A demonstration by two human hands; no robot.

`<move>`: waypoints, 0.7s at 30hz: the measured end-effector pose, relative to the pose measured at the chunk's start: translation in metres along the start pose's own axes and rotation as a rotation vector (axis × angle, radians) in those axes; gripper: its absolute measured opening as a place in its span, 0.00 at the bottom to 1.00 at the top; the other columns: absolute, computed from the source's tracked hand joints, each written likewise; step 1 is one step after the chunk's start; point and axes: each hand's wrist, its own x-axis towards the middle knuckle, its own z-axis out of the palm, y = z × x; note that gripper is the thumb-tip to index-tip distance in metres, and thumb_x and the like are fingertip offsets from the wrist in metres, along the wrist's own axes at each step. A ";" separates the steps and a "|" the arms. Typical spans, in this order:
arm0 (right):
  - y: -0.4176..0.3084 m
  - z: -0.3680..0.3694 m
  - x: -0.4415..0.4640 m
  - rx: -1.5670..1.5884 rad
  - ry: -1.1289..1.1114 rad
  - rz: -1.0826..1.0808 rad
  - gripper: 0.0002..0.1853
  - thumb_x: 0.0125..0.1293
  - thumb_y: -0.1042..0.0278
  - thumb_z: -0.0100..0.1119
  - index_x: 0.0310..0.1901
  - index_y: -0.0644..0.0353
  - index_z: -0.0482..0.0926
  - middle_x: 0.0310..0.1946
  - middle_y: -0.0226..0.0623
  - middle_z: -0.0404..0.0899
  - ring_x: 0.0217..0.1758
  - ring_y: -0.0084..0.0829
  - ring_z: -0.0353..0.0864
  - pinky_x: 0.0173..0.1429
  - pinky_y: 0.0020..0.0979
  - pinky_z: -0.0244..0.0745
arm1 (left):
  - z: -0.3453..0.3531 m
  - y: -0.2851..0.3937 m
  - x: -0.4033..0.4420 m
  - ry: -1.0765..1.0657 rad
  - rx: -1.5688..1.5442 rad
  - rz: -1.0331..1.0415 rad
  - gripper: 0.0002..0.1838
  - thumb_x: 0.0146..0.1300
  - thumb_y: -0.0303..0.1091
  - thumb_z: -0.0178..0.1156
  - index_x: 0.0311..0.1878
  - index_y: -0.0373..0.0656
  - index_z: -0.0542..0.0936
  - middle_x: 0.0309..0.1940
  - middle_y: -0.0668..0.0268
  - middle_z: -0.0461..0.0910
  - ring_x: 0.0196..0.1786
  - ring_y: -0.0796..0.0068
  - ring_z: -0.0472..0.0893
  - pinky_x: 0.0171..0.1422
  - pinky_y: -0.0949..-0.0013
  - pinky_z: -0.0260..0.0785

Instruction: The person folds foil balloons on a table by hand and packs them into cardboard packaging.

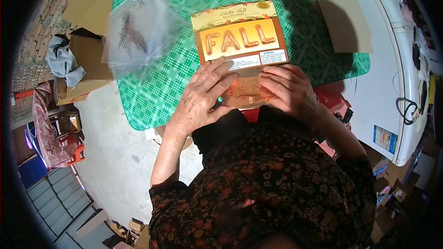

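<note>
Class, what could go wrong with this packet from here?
The pouch lies near the table's edge and might slip if the left hand and right hand loosen. Fingers at the printed card's lower edge could crease it. The clear bags overhang the side and might slide off.

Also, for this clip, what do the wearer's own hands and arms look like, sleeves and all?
Both the left hand and right hand are ungloved, with bare forearms. The sleeves are dark with a small reddish-brown floral print. A green glint by the left fingers may be a ring stone.
</note>
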 end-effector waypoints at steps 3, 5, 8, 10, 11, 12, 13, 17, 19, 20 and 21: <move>-0.004 -0.004 0.000 -0.011 -0.084 -0.007 0.27 0.59 0.66 0.75 0.61 0.59 0.83 0.64 0.36 0.81 0.72 0.34 0.75 0.74 0.42 0.71 | 0.002 -0.001 -0.001 0.020 0.006 0.019 0.39 0.50 0.45 0.81 0.67 0.45 0.82 0.72 0.59 0.75 0.80 0.54 0.68 0.85 0.42 0.60; -0.001 0.000 -0.004 -0.036 -0.081 -0.014 0.25 0.60 0.66 0.74 0.60 0.59 0.84 0.65 0.35 0.80 0.73 0.34 0.74 0.75 0.42 0.71 | 0.002 0.001 -0.001 0.019 -0.014 0.008 0.39 0.49 0.45 0.82 0.66 0.44 0.83 0.71 0.59 0.76 0.80 0.53 0.68 0.85 0.42 0.60; 0.004 0.008 -0.011 -0.089 -0.044 -0.044 0.23 0.61 0.69 0.71 0.59 0.59 0.84 0.65 0.34 0.77 0.73 0.35 0.73 0.75 0.42 0.71 | 0.003 0.002 0.000 0.015 -0.024 -0.002 0.39 0.49 0.46 0.82 0.66 0.44 0.83 0.71 0.59 0.76 0.80 0.53 0.68 0.85 0.42 0.60; 0.005 0.009 -0.012 -0.105 -0.030 -0.074 0.20 0.62 0.70 0.69 0.57 0.59 0.85 0.64 0.33 0.78 0.73 0.34 0.73 0.76 0.42 0.71 | 0.002 0.002 0.000 0.011 -0.025 -0.005 0.39 0.49 0.46 0.82 0.66 0.44 0.83 0.71 0.59 0.76 0.80 0.53 0.69 0.85 0.42 0.60; 0.005 0.009 -0.011 -0.103 -0.013 -0.075 0.19 0.63 0.70 0.70 0.57 0.59 0.86 0.64 0.34 0.79 0.73 0.34 0.74 0.74 0.41 0.73 | 0.002 0.002 0.000 0.011 -0.026 -0.005 0.39 0.49 0.46 0.82 0.66 0.45 0.83 0.71 0.59 0.76 0.80 0.53 0.69 0.85 0.42 0.60; 0.005 0.008 -0.011 -0.102 0.003 -0.076 0.19 0.63 0.69 0.71 0.56 0.59 0.86 0.64 0.34 0.80 0.72 0.35 0.75 0.73 0.40 0.74 | 0.002 0.002 0.000 0.011 -0.027 -0.004 0.39 0.49 0.46 0.82 0.66 0.45 0.83 0.71 0.59 0.76 0.80 0.53 0.69 0.85 0.42 0.60; 0.005 0.007 -0.011 -0.101 0.020 -0.077 0.18 0.63 0.69 0.72 0.56 0.60 0.87 0.64 0.34 0.81 0.71 0.35 0.77 0.71 0.39 0.75 | 0.002 0.003 0.000 0.012 -0.023 -0.005 0.39 0.49 0.46 0.82 0.66 0.44 0.83 0.71 0.59 0.76 0.80 0.54 0.69 0.85 0.42 0.60; 0.007 0.011 -0.010 -0.084 0.080 -0.084 0.17 0.62 0.73 0.73 0.53 0.61 0.86 0.60 0.36 0.84 0.67 0.36 0.80 0.68 0.40 0.78 | 0.003 0.002 0.000 0.005 -0.001 0.004 0.41 0.52 0.52 0.80 0.69 0.45 0.81 0.73 0.57 0.75 0.80 0.51 0.68 0.85 0.42 0.60; 0.007 0.011 -0.008 -0.056 0.107 -0.060 0.18 0.60 0.76 0.75 0.52 0.62 0.85 0.58 0.37 0.84 0.65 0.36 0.82 0.66 0.40 0.79 | 0.005 0.001 -0.001 0.004 0.000 -0.004 0.42 0.53 0.55 0.79 0.70 0.45 0.80 0.74 0.56 0.74 0.80 0.51 0.68 0.85 0.42 0.59; 0.009 0.013 -0.009 -0.025 0.130 -0.047 0.17 0.60 0.75 0.74 0.51 0.61 0.84 0.57 0.36 0.85 0.65 0.36 0.82 0.66 0.41 0.79 | 0.006 0.002 0.000 0.009 -0.005 -0.016 0.42 0.54 0.55 0.79 0.70 0.45 0.80 0.74 0.56 0.74 0.80 0.51 0.68 0.85 0.42 0.60; 0.012 0.017 -0.008 0.005 0.153 -0.034 0.17 0.60 0.74 0.73 0.51 0.60 0.84 0.56 0.36 0.85 0.64 0.36 0.82 0.66 0.42 0.79 | 0.006 0.002 0.001 0.014 -0.009 -0.027 0.42 0.54 0.55 0.78 0.70 0.45 0.80 0.74 0.55 0.75 0.80 0.51 0.69 0.85 0.42 0.60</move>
